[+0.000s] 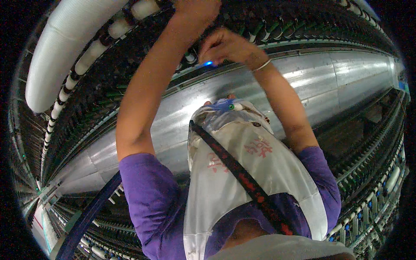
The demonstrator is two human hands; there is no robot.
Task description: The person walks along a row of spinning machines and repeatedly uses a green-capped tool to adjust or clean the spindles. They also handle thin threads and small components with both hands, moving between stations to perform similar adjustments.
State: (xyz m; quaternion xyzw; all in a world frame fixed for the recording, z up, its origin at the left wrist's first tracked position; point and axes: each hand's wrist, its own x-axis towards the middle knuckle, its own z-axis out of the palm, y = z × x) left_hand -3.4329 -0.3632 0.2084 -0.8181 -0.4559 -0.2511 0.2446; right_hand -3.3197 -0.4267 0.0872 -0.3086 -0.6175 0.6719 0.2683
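Bare hands worked at a machine's spindle row (266, 34) as I watched from my distant station. The right hand (223, 47) hung, fingers bent inward, over the near edge of the long rail (299, 42), just beside a glowing blue light (209, 63); blur kept me from telling whether its grip was narrow or held a thread. The left hand (197, 8) reached farther up, its fingers lost at the top of the view, so I could not tell its grip either. (A small green-ended white bobbin (236, 106) sat at the front of the apron (255, 149), well apart from both hands.) I judged the step to be tending one spindle position along that rail; the next move seemed to call for fine fingertip work there, with the two wrists kept clear of each other.
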